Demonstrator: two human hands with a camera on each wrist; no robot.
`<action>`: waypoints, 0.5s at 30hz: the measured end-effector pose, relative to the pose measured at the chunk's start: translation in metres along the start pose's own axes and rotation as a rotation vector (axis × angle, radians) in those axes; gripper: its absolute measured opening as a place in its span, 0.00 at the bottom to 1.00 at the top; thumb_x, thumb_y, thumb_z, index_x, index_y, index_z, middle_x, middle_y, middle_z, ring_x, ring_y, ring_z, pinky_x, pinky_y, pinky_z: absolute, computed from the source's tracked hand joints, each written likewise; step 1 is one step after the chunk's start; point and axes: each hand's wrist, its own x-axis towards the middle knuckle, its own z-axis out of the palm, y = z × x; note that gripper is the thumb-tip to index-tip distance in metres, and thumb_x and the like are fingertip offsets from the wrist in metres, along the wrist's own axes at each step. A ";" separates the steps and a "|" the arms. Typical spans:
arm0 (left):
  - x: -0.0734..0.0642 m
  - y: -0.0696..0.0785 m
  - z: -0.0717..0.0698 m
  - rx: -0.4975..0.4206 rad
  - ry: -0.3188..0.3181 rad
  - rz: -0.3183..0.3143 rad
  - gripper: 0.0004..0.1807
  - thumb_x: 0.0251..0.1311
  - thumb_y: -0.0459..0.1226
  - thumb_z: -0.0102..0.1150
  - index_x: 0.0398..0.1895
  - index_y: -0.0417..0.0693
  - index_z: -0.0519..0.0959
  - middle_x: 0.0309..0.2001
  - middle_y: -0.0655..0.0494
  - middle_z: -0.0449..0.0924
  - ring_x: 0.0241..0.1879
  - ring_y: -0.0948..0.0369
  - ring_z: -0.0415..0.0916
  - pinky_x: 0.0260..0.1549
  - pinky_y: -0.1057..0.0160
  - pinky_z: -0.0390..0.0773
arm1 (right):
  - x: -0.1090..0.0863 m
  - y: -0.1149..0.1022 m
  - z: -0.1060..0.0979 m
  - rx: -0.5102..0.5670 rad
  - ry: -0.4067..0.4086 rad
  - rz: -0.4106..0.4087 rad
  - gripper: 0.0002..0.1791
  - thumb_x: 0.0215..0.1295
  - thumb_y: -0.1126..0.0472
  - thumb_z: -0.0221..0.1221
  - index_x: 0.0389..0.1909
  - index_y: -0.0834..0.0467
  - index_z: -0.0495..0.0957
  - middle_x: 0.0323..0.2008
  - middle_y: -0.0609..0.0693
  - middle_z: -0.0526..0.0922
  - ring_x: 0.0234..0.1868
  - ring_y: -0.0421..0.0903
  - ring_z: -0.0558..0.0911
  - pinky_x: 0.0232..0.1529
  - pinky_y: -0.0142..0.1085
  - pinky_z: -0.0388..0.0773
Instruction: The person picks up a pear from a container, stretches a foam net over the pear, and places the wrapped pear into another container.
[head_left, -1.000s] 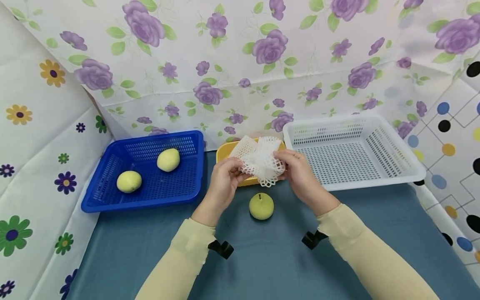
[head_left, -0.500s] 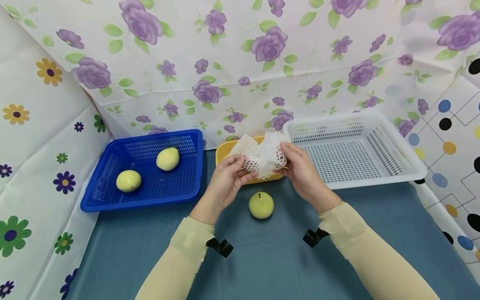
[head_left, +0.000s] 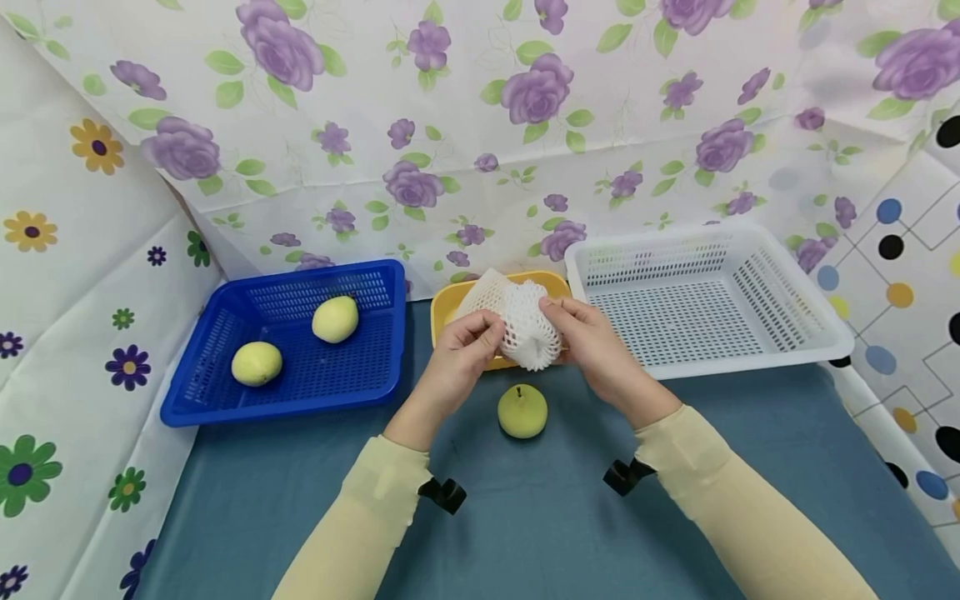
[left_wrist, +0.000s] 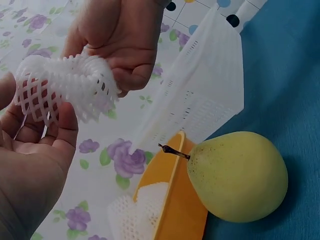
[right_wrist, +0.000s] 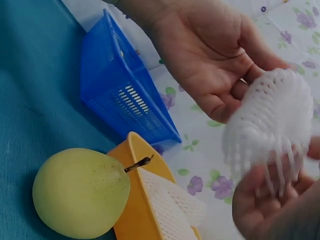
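Blue-green cloth-covered table (head_left: 525, 533); back right, a white perforated plastic basket (head_left: 750, 364); back left, a blue one (head_left: 285, 414) holding two fruits (head_left: 336, 319); between, a yellow plastic bin (head_left: 442, 310); above it, left hand (head_left: 459, 358) and right hand (head_left: 596, 343), fingers curled, pinch a white foam-mesh sleeve (head_left: 534, 337); nearer, a yellow-green pear (head_left: 522, 412).

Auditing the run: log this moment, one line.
left grip: holds white net | right grip: holds same | pear: unwrapped, on table
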 end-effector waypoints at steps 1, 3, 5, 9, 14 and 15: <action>-0.001 0.000 0.000 0.024 0.000 0.009 0.08 0.67 0.40 0.50 0.34 0.47 0.75 0.32 0.57 0.72 0.36 0.62 0.71 0.42 0.67 0.78 | 0.000 0.001 0.000 -0.024 0.010 0.011 0.26 0.65 0.37 0.49 0.44 0.56 0.75 0.34 0.46 0.80 0.31 0.40 0.79 0.31 0.35 0.78; -0.001 -0.001 0.000 0.070 0.001 0.015 0.06 0.66 0.38 0.51 0.34 0.47 0.76 0.33 0.57 0.74 0.37 0.62 0.73 0.42 0.67 0.79 | 0.000 0.002 -0.001 -0.052 0.016 0.033 0.29 0.65 0.36 0.48 0.46 0.58 0.77 0.34 0.47 0.81 0.30 0.40 0.79 0.30 0.34 0.78; -0.002 -0.002 0.000 0.107 0.008 0.011 0.05 0.65 0.37 0.53 0.34 0.45 0.76 0.32 0.57 0.75 0.36 0.62 0.73 0.41 0.67 0.79 | -0.001 0.003 -0.002 -0.056 0.002 0.051 0.31 0.65 0.35 0.46 0.49 0.59 0.77 0.36 0.47 0.82 0.32 0.40 0.80 0.32 0.34 0.79; -0.001 -0.005 -0.003 0.135 0.045 -0.024 0.06 0.64 0.36 0.54 0.35 0.42 0.77 0.32 0.57 0.77 0.35 0.61 0.75 0.44 0.61 0.81 | -0.003 0.003 -0.001 -0.041 -0.041 0.034 0.30 0.68 0.37 0.43 0.54 0.58 0.73 0.41 0.48 0.79 0.37 0.40 0.79 0.38 0.36 0.78; 0.000 -0.007 -0.007 0.089 0.111 -0.070 0.08 0.64 0.38 0.55 0.35 0.43 0.79 0.32 0.55 0.78 0.35 0.58 0.76 0.51 0.44 0.76 | -0.004 0.004 0.002 -0.057 -0.024 -0.025 0.21 0.73 0.44 0.40 0.48 0.56 0.71 0.42 0.48 0.75 0.41 0.42 0.75 0.45 0.41 0.73; 0.000 -0.007 -0.008 0.080 0.118 -0.075 0.08 0.63 0.39 0.56 0.35 0.43 0.79 0.32 0.54 0.78 0.35 0.57 0.76 0.51 0.42 0.76 | -0.004 0.004 0.002 -0.065 -0.018 -0.033 0.20 0.73 0.45 0.40 0.47 0.56 0.70 0.42 0.47 0.74 0.42 0.42 0.74 0.46 0.41 0.72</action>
